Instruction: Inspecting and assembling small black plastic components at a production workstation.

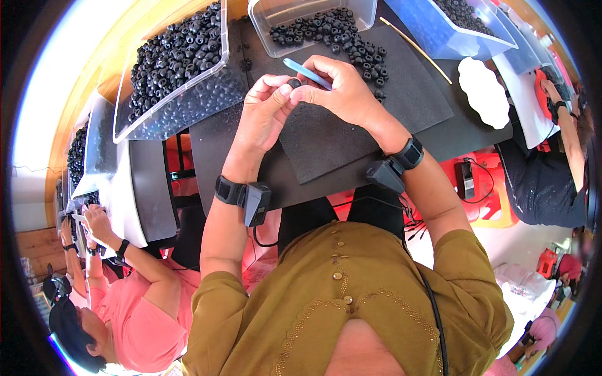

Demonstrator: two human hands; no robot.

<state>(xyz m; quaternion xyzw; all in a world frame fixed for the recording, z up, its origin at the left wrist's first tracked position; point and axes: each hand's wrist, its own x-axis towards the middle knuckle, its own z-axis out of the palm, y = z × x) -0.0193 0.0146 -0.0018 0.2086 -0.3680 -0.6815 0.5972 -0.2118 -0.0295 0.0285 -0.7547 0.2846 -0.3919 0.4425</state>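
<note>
Between the thumb and fingers of my left hand (264,106) sits a small black rounded part (294,83). My right hand (343,94) is closed on a slim light-blue tool (305,72), like a pen or a knife handle; its working tip is hidden by my fingers. Both hands meet above a dark mat (351,141), their thumbs close together at the part. Just beyond them, a loose pile of black ring-like parts (367,56) spreads over the mat from a tipped clear bin (263,31).
A large clear bin (169,119) full of black parts stands at the left. At the right are a thin wooden stick (417,51), a white irregular sheet (483,94) and a bluish bin (439,31) of parts. Co-workers sit on both sides, including one in a pink shirt (150,313).
</note>
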